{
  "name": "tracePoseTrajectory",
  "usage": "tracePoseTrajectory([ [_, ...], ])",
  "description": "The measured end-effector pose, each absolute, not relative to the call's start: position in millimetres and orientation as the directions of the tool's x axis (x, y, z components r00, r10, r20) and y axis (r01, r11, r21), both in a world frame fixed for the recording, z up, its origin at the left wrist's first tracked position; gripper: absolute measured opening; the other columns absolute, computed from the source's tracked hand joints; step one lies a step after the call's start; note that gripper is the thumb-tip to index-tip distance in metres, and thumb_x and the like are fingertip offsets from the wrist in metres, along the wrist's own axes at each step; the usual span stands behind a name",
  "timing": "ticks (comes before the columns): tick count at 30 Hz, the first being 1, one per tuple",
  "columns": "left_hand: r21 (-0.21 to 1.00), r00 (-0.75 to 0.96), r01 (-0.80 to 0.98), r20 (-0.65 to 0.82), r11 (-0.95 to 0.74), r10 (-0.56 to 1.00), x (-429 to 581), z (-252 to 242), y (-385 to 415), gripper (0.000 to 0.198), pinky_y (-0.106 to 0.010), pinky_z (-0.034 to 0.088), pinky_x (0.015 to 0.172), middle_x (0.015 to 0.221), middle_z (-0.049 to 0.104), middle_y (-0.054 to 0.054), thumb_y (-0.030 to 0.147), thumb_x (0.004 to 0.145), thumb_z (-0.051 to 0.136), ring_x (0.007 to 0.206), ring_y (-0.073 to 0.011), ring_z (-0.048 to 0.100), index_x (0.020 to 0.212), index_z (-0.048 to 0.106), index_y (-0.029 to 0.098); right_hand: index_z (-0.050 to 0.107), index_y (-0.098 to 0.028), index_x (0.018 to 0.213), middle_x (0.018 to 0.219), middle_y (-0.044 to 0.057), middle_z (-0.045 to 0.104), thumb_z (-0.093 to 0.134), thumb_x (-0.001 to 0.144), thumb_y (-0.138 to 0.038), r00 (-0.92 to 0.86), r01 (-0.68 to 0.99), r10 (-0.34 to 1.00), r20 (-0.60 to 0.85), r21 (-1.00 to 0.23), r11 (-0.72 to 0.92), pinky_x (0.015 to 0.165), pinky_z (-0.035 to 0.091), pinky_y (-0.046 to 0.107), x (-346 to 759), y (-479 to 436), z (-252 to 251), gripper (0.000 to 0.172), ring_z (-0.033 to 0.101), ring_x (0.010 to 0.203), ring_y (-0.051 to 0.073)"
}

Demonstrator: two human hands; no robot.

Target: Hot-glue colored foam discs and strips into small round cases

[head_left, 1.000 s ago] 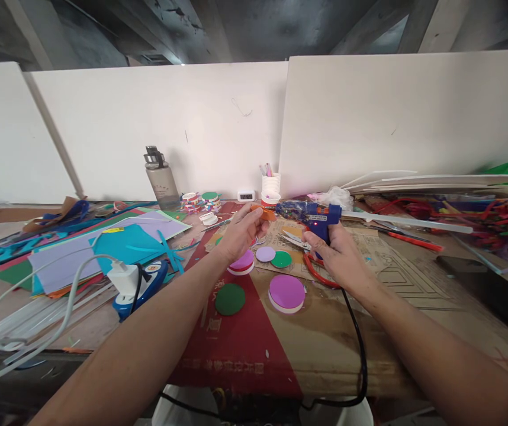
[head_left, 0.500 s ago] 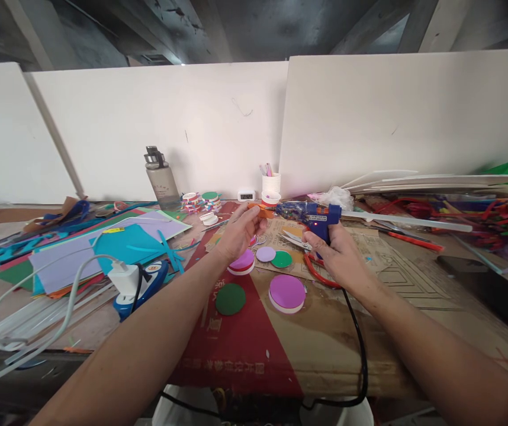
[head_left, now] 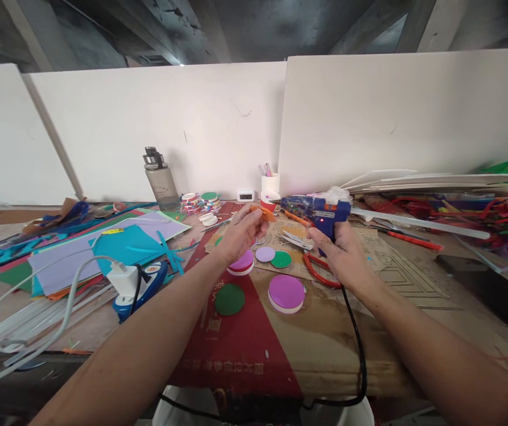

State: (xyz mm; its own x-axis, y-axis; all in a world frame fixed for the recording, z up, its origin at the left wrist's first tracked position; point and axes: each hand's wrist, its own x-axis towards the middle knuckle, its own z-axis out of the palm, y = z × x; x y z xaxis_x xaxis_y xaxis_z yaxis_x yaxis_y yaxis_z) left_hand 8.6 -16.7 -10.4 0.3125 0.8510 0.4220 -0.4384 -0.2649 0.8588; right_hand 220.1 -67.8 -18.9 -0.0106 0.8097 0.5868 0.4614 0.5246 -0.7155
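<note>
Landmark for all entries: red-handled scissors (head_left: 299,241), lying flat.

1. Orange piece (head_left: 263,213). Small, flat. Location: raised beyond the scissors, to their left, in the left hand (head_left: 245,231). Left fingers: pinching it. Handling, as judged: very light, thin, probably foam or card; a hard squeeze may crease it. Best hold: rim, on the side away from the nozzle.

2. Glue gun (head_left: 318,213). Blue, small red light lit. Location: above the scissors, in the right hand (head_left: 340,251). Right fingers: wrapped about the grip; trigger pressed or not, cannot tell. Nozzle directed left, near the orange piece, apart from it. Handling: stiff, moderate weight; nozzle end likely hot, so the grip only.

3. Glue stick (head_left: 427,225). Long pale rod from the gun's rear, extending right of the scissors. Probably smooth, slightly bendy; its overhang should make the gun tail-heavy.

4. Purple disc (head_left: 286,291), pale beneath; green disc (head_left: 230,299). Location: nearer than the scissors, to their left, green farther left. Presumably light; best lifted by the edge.
</note>
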Motion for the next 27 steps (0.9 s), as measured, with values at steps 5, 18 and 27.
tracePoseTrajectory([
  [5,0.85,0.29,-0.46,0.415,-0.255,0.862,6.9,-9.0,-14.9,0.021,-0.022,0.035,0.049,0.081,0.065,-0.003,0.033,0.08,0.07,0.06,-0.0102,0.052,0.087,0.058,0.017,0.061,-0.022,0.101,0.096,0.008,0.069,0.055,0.089,-0.05,-0.027,0.463,0.81,0.586,-0.711,0.53,0.082,0.05,0.045,220.2,-68.0,-19.4,0.031,0.062,0.088,0.027],
  [18,0.831,0.259,-0.482,0.439,-0.279,0.86,7.4,-4.6,-16.7,0.022,-0.021,0.033,0.048,0.075,0.059,-0.001,0.034,0.081,0.069,0.058,-0.0095,0.052,0.085,0.056,0.017,0.059,-0.022,0.111,0.106,0.008,0.069,0.053,0.091,-0.046,-0.074,0.433,0.815,0.575,-0.718,0.546,0.088,0.048,0.045,218.6,-66.1,-21.1,0.031,0.062,0.096,0.027],
  [27,0.864,0.258,-0.446,0.375,-0.235,0.89,10.8,-4.7,-20.0,0.026,-0.02,0.035,0.048,0.075,0.06,0.001,0.037,0.079,0.073,0.059,-0.0092,0.054,0.086,0.056,0.018,0.059,-0.023,0.106,0.095,0.006,0.068,0.053,0.091,-0.047,-0.065,0.454,0.799,0.598,-0.695,0.558,0.081,0.049,0.042,218.5,-67.5,-21.3,0.029,0.06,0.085,0.025],
])
